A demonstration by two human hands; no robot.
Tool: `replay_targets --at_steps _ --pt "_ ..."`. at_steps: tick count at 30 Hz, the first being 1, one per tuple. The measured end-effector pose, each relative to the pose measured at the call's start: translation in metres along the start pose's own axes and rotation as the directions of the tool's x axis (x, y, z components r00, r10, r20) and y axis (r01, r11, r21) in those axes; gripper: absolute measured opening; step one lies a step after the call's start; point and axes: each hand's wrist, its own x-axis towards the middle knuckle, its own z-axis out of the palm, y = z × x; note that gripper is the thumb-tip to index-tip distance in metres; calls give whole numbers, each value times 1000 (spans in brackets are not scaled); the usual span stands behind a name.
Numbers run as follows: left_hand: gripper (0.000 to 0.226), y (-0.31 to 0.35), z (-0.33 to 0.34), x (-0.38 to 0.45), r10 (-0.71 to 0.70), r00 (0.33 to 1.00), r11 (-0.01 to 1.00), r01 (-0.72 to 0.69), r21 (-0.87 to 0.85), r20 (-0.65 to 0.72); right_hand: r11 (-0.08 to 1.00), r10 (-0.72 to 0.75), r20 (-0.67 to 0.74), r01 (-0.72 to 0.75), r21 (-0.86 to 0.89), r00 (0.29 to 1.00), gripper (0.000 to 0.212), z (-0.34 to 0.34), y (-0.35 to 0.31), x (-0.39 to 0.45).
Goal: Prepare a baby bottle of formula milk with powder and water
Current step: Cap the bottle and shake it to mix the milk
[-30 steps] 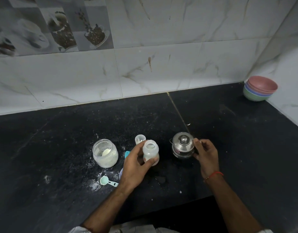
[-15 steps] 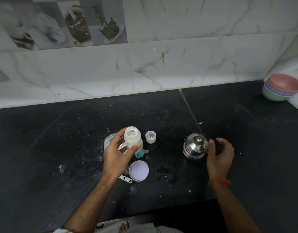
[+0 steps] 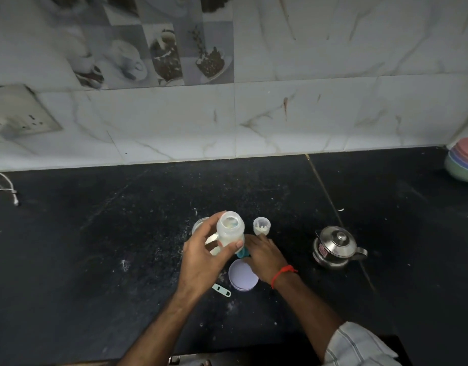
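Left hand (image 3: 201, 262) held the baby bottle (image 3: 230, 231) upright above the black desk (image 3: 95, 247), fingers and thumb curled round its body; grip firm on the bottle. Bottle mouth open, no teat on it, whitish residue visible inside the neck.

Right hand (image 3: 264, 256) was down at the desk just right of the bottle, fingers bent over a teal piece (image 3: 242, 253) that showed only as a sliver between the two hands. Possibly the bottle's collar or teat ring; too hidden to say. Whether that grip had closed on the piece could not be told. Red thread (image 3: 283, 273) on the right wrist; striped sleeve (image 3: 359, 344) at the lower right.

Behind the left hand, mostly covered: a clear glass jar (image 3: 199, 225) with pale powder in it. Its round lilac lid (image 3: 242, 277) lay flat on the desk near the right wrist. A mint-green scoop (image 3: 222, 290) lay just left of the lid, its bowl end hidden by the left hand. A small clear cap (image 3: 261, 225) stood just beyond the right hand's fingers, white flecks inside.

Steel kettle (image 3: 335, 247), lid on, stood well to the right, apart from both hands. Powder was scattered over the desk around the jar. Stack of pastel bowls (image 3: 463, 162) at the far right edge against the marble-tiled wall (image 3: 280, 114). Wall socket (image 3: 19, 114) and a white cord (image 3: 6, 186) at far left.
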Motion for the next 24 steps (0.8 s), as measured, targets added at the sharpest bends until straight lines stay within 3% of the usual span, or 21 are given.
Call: replay_targets --at_steps 2,5,7,11,14,16,20,24 --pt "58 -1 -3 -1 5 1000 1000 -5 21 10 998 28 -64 -24 58 998 51 -1 1 -2" --pt "56 -4 -5 0 6 1000 999 -7 52 22 946 110 -119 -67 318 987 60 -14 1 -12" --pt "56 -8 -4 1 7 999 997 -9 73 31 864 161 -120 -81 497 980 57 -23 3 -21" --pt "55 -16 7 6 -3 999 997 0 73 46 613 315 -271 23 789 910 49 -48 11 -43" --pt "57 -21 19 11 -1 995 995 -9 97 104 522 334 -289 79 849 897 68 -86 13 -64" --pt "59 -23 28 15 18 987 990 -41 138 162 617 257 -295 79 783 920 72 -108 13 -75" --pt "63 -21 52 14 80 954 975 -136 176 290 886 61 -325 99 454 944 52 -139 15 -88" --pt "60 -13 68 10 143 927 958 -218 188 347 933 -68 -302 168 317 951 47 -153 20 -97"
